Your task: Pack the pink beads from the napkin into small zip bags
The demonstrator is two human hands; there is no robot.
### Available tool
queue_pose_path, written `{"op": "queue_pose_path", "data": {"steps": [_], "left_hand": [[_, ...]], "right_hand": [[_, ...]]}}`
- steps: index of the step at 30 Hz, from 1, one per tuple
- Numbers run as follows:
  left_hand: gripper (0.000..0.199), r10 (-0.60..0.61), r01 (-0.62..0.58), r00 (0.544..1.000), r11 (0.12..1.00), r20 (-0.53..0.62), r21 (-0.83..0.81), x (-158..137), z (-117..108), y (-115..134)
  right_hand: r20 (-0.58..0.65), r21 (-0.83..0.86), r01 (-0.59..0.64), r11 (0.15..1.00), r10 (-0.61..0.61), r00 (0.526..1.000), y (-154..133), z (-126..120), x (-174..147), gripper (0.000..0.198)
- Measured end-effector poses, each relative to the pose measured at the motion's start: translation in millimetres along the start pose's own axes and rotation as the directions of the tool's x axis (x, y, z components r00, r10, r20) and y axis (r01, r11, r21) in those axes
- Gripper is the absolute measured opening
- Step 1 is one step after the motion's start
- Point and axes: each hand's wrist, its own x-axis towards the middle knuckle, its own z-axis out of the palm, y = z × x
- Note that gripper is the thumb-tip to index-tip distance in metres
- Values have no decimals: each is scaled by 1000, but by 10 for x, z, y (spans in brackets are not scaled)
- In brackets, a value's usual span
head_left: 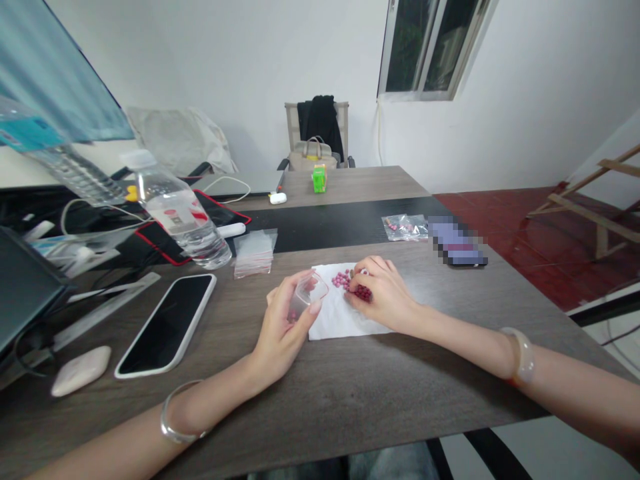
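Note:
My left hand (pixel 283 327) grips a small clear zip bag (pixel 311 291), its mouth spread wide and its rim edged in red. A few pink beads show low in the bag, partly behind my fingers. Just right of it, a white paper sheet (pixel 333 319) lies on the table with pink beads (pixel 341 280) and dark red beads (pixel 363 293) in small heaps. My right hand (pixel 383 290) reaches over the paper, thumb and fingers curled together at the dark red beads; the fingers partly cover them.
Clear zip bags (pixel 255 252) lie in a stack beyond my left hand. Left of them are a water bottle (pixel 177 213), a white-edged phone (pixel 167 325) and a pale mouse (pixel 81 371). A bag of beads (pixel 406 227) and another phone (pixel 457 241) lie farther right; a green box (pixel 319 179) stands behind.

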Motion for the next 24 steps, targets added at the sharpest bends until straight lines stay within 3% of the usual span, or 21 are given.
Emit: {"op": "queue_pose_path", "data": {"steps": [3, 6, 10, 12, 16, 20, 24], "left_hand": [[39, 25, -25, 1000, 998, -8, 60, -2, 4, 5], [44, 54, -53, 999, 990, -8, 132, -2, 13, 19], [49, 107, -114, 993, 967, 42, 229, 0, 17, 69], [49, 155, -172, 984, 951, 83, 257, -3, 17, 93], [53, 245, -273, 961, 921, 133, 279, -25, 23, 111], [58, 299, -347, 932, 897, 203, 273, -59, 33, 101], [52, 307, -350, 930, 908, 203, 231, -71, 26, 74]], "right_hand": [[-38, 15, 45, 999, -44, 998, 6, 6, 5, 11], [-187, 64, 98, 993, -84, 979, -6, -8, 12, 12], [-470, 108, 239, 965, -163, 868, -77, -89, -9, 8], [-549, 69, 311, 948, -224, 805, -126, -139, -36, 5], [-565, -25, 408, 913, -349, 747, -194, -190, -80, 4], [-525, -51, 477, 878, -430, 735, -197, -170, -74, 5], [-520, 15, 497, 868, -417, 745, -179, -154, -64, 8]]}}
